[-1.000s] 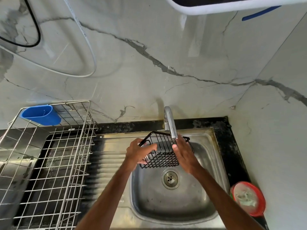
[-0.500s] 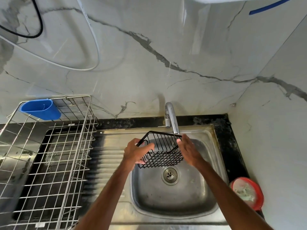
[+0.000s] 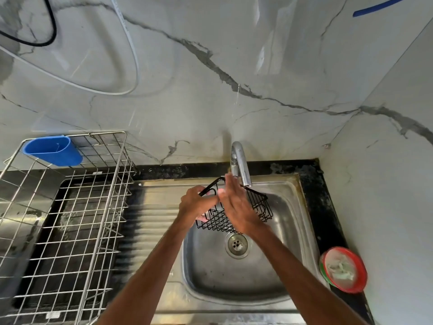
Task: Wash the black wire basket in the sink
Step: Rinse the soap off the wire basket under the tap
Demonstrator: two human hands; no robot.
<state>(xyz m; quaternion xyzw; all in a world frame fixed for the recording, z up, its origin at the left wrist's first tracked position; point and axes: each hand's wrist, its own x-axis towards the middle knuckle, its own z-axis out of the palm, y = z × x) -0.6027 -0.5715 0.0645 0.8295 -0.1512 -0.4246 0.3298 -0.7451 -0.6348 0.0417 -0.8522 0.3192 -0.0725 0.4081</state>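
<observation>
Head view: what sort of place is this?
Most likely a home kitchen, at the washing-up corner: a steel sink with a tap, a wire drying rack beside it, and a black counter along tiled walls.

The sink point(image 3: 290, 273) and tap point(image 3: 241, 163) are dull steel, the basket point(image 3: 260, 207) black coated wire, the wall point(image 3: 210, 90) glossy marble-look tile, the cup point(image 3: 55, 151) blue plastic.

No legible text, brand, number or sign appears in this view. Note the small white tag point(image 3: 53, 315) on the near edge of the wire drying rack point(image 3: 103, 231): its print is too small and blurred for you to read.
</observation>
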